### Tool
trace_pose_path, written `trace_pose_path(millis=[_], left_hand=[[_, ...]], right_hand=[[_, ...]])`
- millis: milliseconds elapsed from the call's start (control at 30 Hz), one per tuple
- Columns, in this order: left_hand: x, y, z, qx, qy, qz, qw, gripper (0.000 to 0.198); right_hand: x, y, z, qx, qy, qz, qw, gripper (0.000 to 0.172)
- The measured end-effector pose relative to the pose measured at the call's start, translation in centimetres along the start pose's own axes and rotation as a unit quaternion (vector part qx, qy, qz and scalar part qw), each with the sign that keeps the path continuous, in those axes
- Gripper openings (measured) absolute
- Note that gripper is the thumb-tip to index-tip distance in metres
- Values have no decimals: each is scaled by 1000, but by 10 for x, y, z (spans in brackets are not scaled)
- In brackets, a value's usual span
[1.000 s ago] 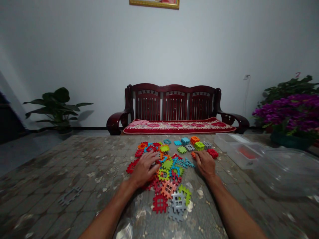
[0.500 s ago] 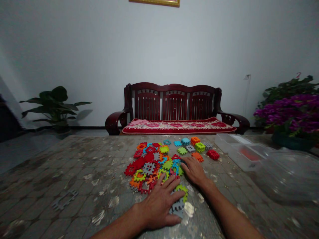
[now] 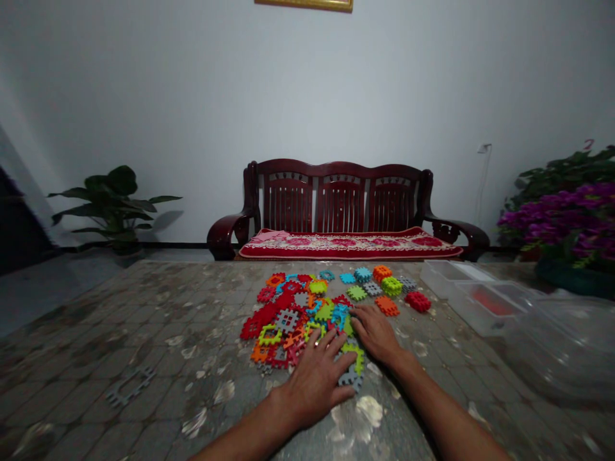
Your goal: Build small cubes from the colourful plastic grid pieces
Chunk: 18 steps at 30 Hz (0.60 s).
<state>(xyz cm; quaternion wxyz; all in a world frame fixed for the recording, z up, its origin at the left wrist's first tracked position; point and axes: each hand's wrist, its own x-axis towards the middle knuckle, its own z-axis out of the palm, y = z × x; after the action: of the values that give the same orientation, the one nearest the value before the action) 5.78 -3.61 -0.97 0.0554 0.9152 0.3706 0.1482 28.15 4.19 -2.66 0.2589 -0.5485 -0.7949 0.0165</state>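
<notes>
On the desk [image 3: 202, 307], your left hand [image 3: 317, 381] spreads loose fingers over the near edge of the toothed-piece heap [image 3: 287, 321]; your right hand [image 3: 377, 333] flanks it, grip unclear. Sweeping hard could scatter it.

Toy tiles [image 3: 287, 319]: notched edges; red, orange, green, blue, grey; loose, overlapping, mostly flat in pile. Tile stacks [image 3: 382, 274]: upright, right of pile.

My left hand [image 3: 317, 378] covers part of the near toy pieces [image 3: 358, 360]. My forearms [image 3: 439, 397] are cut off at the near edge; the far wall frame [image 3: 305, 4] and right flowers [image 3: 576, 218] are also cropped.
</notes>
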Motion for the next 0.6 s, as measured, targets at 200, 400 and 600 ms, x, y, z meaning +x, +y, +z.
trace_pose_path(millis=[200,400,600], left_hand=[[14,-2,3,32,54,2,998,36],[35,-5,1,73,41,4,996,25],[62,-8,-4,63,67,-8,996,30]], right_hand=[[1,-2,-4,12,-7,-3,1000,36],[1,1,-5,46,2,29,998,36],[1,10,-1,106,35,34,993,44]])
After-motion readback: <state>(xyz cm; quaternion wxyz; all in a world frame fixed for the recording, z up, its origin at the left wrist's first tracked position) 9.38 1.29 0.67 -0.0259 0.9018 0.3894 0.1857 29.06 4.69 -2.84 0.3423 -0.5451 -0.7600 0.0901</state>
